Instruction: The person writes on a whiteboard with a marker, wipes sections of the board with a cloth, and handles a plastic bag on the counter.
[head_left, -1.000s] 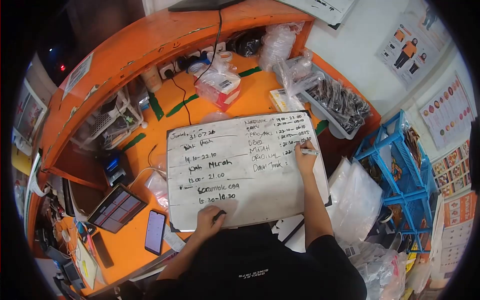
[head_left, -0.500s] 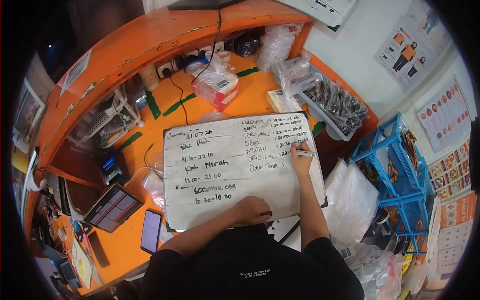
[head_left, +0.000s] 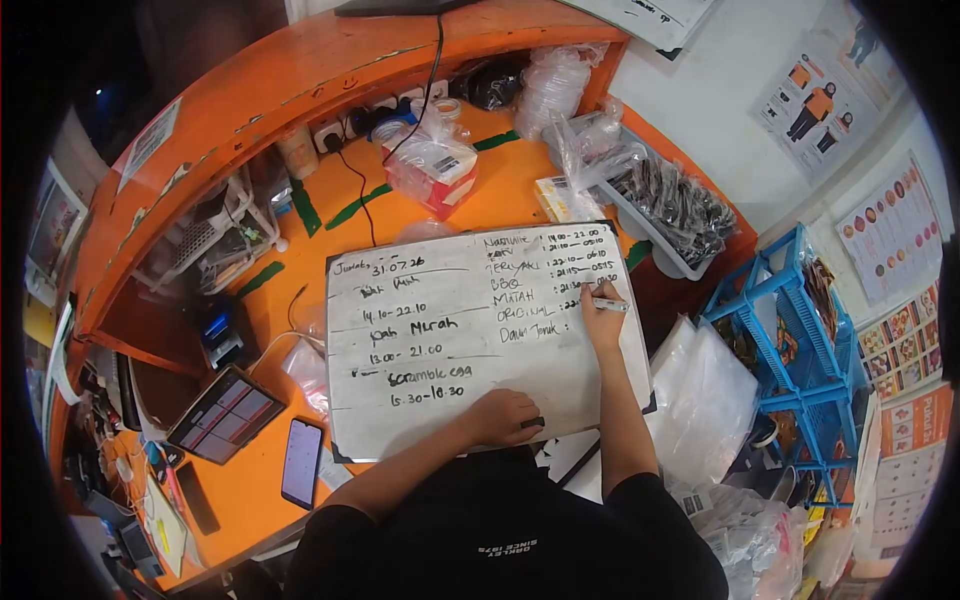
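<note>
A whiteboard (head_left: 420, 420) with handwritten names and times lies tilted on the desk in front of me. My right hand (head_left: 603, 325) pinches a white marker (head_left: 612, 305) over the right column, by the "ORIGINAL" line. The fingers cover part of the writing there. On the lower middle of the board rests my left hand (head_left: 503, 417), its fingers curled. Something small and dark (head_left: 534, 423) shows at those fingertips, too small to name.
Left of the board are a phone (head_left: 301, 462) and a tablet (head_left: 226, 414). Behind it sits a plastic-wrapped red and white box (head_left: 435, 180). A grey bin of wrapped black items (head_left: 665, 205) and a blue rack (head_left: 780, 350) stand to the right, near clear plastic bags (head_left: 705, 395).
My right hand has shifted very slightly with the marker, staying at the same line. My left hand and the board look the same.
</note>
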